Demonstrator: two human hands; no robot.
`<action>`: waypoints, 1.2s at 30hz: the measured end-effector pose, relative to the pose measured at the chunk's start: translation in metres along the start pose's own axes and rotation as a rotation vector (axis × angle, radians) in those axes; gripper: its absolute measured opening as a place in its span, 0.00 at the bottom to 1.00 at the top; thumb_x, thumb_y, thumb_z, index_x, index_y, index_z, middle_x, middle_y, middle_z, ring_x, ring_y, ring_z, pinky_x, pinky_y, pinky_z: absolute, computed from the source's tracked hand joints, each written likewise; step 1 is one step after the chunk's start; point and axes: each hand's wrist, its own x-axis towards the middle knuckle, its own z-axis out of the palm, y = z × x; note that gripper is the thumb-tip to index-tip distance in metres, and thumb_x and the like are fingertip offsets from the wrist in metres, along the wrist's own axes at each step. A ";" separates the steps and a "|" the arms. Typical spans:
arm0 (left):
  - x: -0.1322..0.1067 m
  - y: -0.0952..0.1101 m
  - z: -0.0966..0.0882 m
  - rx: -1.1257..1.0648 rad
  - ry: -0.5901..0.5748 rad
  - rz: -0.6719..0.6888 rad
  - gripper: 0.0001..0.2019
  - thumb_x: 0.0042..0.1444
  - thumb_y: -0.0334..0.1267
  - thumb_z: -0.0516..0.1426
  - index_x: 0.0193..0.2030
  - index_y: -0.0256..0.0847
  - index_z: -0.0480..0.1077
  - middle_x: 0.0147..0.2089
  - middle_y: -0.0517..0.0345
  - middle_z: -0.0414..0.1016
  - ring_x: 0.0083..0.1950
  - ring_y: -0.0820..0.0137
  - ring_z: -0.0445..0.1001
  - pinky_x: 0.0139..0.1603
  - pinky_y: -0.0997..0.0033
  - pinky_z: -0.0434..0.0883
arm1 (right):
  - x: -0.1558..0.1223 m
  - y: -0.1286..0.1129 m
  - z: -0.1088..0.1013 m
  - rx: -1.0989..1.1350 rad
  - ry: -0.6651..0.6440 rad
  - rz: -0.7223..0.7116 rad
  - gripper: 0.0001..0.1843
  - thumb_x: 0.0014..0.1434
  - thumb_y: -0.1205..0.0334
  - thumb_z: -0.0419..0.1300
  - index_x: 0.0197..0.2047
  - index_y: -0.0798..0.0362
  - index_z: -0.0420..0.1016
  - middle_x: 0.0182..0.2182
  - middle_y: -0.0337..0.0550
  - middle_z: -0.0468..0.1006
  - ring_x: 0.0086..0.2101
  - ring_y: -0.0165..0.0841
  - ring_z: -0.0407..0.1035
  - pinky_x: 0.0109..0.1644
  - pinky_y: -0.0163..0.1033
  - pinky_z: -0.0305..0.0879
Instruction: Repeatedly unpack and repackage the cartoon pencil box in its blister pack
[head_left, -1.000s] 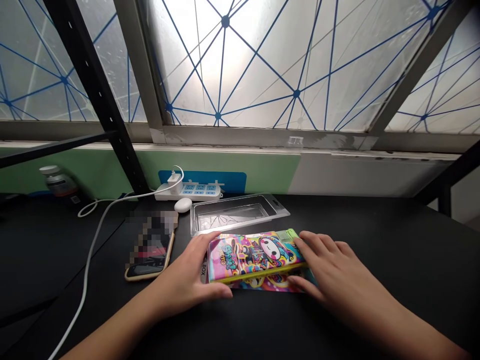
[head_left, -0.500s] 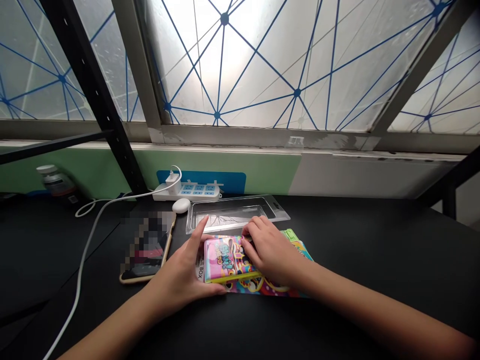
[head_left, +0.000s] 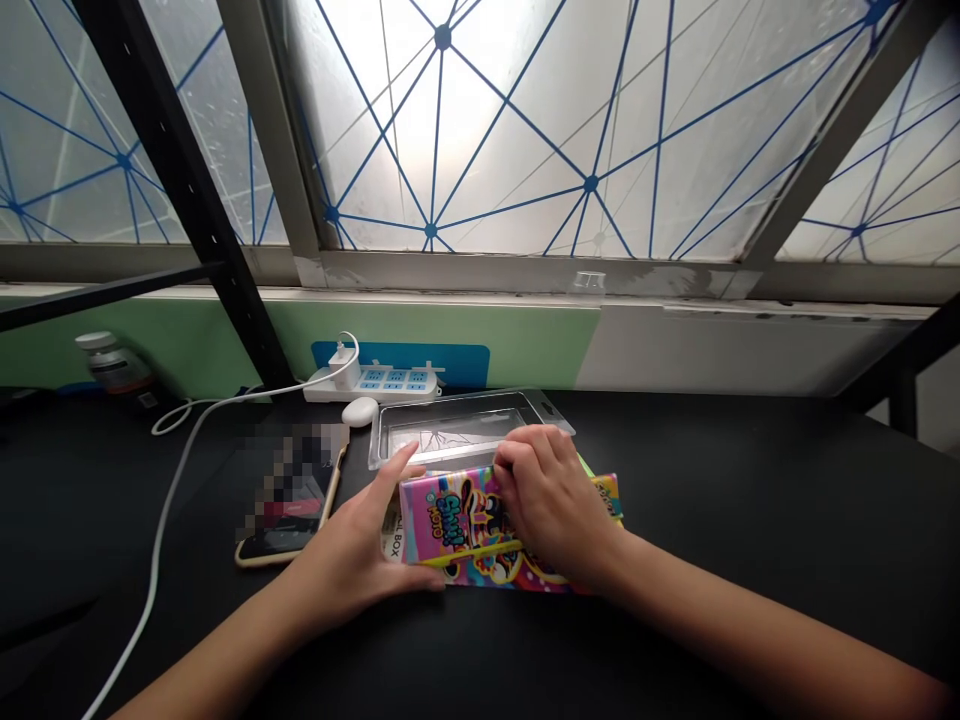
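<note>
A flat, brightly printed pencil box [head_left: 454, 510] with cartoon figures and a yellow edge lies on the desk between my hands. My left hand [head_left: 367, 535] grips its left end, thumb along the near edge and fingers at the far side. My right hand [head_left: 555, 495] has its fingers curled over the upper panel at the middle and right, and that panel looks tilted. Its fingertips are partly hidden. Beneath lies a colourful printed sheet or card [head_left: 517, 572], and a white strip lettered "BOX" shows by my left palm.
Behind the box is a clear plastic tray [head_left: 382, 430]. A phone [head_left: 277, 545] in a pale case, a small white rounded case [head_left: 360, 411] and a power strip [head_left: 397, 384] with a white cable [head_left: 161, 540] are to the left. A black post [head_left: 180, 190] rises at left.
My right hand has risen slightly, and the box's upper panel has tilted, its print looking darker and clearer. My left hand stays around the left end. The view has shifted slightly.
</note>
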 end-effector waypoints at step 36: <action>-0.007 -0.009 -0.006 -0.137 -0.188 -0.079 0.47 0.59 0.74 0.42 0.78 0.54 0.30 0.77 0.49 0.52 0.75 0.50 0.53 0.72 0.43 0.53 | -0.069 0.092 -0.052 0.720 -0.648 0.569 0.38 0.55 0.47 0.70 0.65 0.44 0.63 0.63 0.48 0.67 0.60 0.50 0.65 0.64 0.52 0.65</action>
